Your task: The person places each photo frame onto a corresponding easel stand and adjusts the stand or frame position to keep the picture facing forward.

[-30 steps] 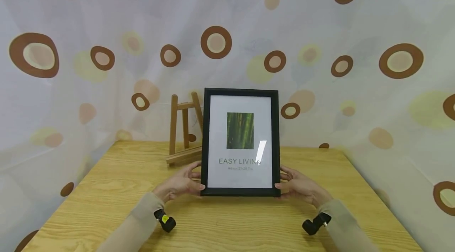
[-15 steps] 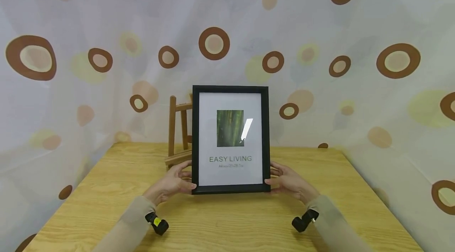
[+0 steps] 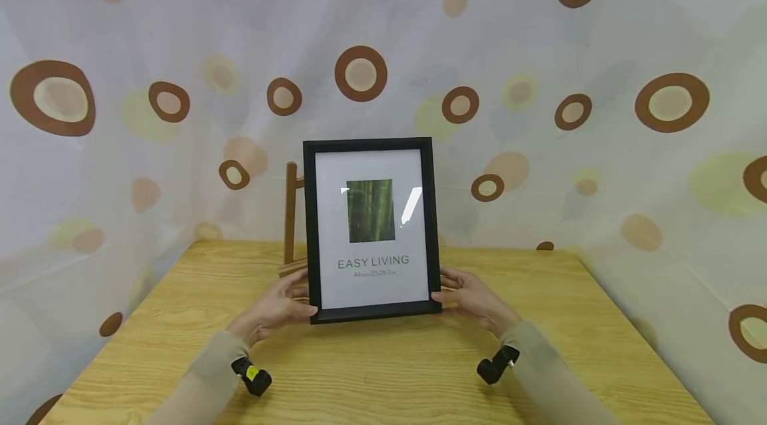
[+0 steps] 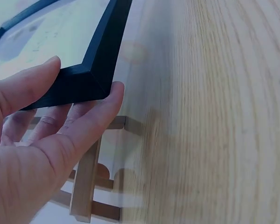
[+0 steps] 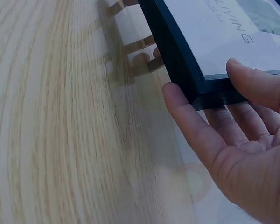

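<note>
A black picture frame (image 3: 373, 225) with a white sheet, a small green bamboo picture and the words "EASY LIVING" stands nearly upright, tilted slightly, in the head view. My left hand (image 3: 278, 304) grips its lower left side, thumb on the front and fingers behind. On the opposite side my right hand (image 3: 473, 296) holds the lower right edge in the same way. Both wrist views show the little finger by the bottom corner of the picture frame (image 4: 79, 86). A wooden easel (image 3: 290, 215) stands behind, mostly hidden by the picture frame.
The wood-grain table (image 3: 383, 372) stretches under both arms. A pale curtain (image 3: 383, 12) with brown and yellow spots hangs behind and along both sides. Each sleeve carries a small black wrist camera (image 3: 252, 375).
Both hands have moved left and slightly up with the picture frame, which has tipped a little counter-clockwise. It now covers more of the easel.
</note>
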{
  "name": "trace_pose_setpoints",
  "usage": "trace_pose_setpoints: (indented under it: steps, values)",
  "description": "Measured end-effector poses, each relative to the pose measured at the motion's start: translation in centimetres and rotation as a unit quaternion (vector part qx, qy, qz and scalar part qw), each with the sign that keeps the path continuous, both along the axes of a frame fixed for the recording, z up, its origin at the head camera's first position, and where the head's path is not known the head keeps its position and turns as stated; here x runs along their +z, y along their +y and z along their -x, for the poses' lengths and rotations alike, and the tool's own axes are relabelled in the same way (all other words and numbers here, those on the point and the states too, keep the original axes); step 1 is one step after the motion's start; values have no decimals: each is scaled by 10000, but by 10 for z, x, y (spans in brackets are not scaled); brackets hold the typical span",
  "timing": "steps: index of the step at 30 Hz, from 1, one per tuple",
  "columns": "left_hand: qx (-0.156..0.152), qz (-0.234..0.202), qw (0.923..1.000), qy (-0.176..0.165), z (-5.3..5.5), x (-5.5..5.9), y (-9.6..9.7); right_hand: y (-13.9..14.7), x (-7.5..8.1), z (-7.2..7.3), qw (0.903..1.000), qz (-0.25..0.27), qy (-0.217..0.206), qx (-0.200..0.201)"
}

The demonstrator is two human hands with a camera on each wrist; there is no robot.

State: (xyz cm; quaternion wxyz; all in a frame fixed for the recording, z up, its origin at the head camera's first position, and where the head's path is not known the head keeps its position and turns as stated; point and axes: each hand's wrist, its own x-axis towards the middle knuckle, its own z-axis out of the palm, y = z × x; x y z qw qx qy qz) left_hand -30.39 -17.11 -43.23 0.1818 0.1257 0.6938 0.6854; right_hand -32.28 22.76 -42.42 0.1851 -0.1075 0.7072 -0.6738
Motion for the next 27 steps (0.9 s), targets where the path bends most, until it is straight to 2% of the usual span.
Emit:
trace_pose_setpoints:
  steps: [6,10,14,19,22,27]
  values:
    - [144,8,9999,41,0,0,-7,-8,-1,6,9999,-80,19,-85]
    - [-7,-72,9998,158,1,0,-11,-10,-3,11,9999,-65,-6,-115]
    - [-6,-30,9996,283,3,4,-15,-11,-5,17,9999,20,-12,-154]
    - [207,190,9988,410,4,9,-22,-18,-9,24,9997,250,35,55]
    - [214,349,9972,628,7,10,-24,-22,-11,29,9988,476,75,122]
    - [273,628,9942,825,11,9,-31,-31,-14,34,9987,467,188,39]
